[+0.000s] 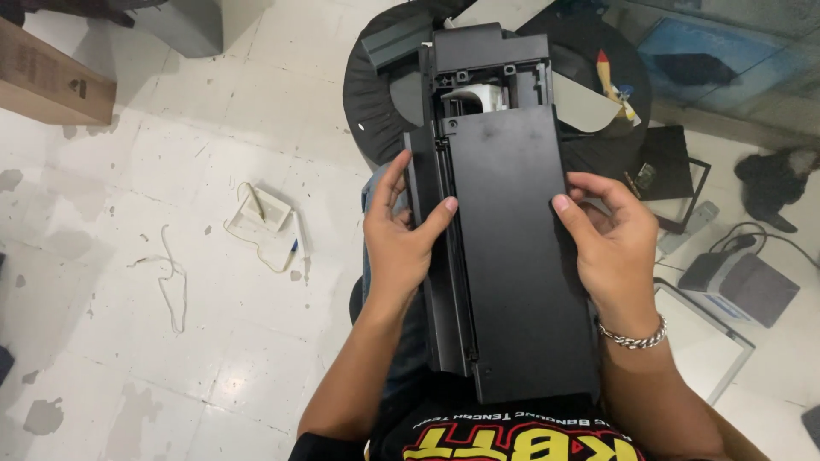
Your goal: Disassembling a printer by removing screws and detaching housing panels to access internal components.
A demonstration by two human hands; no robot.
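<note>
- Your left hand clamps the printer's left edge: thumb pressed on the black top panel, fingers curled round the side beside the long hinge slot.
- Your right hand mirrors it on the right edge, thumb flat on the panel, fingers wrapped under and out of sight.
- The printer rests on your lap, its far end leaning on a round black stool, where an open bay shows a white part.
- In my judgement both grips sit toward the far half, so the near end has only your legs under it; keep your knees level.
- Press evenly with both thumbs so the panel stays square rather than twisting along the slot.
- Keep your left fingertips clear of that slot; it looks likely to pinch.
- A white box with cord lies on the tiled floor, well apart, to your left.
</note>
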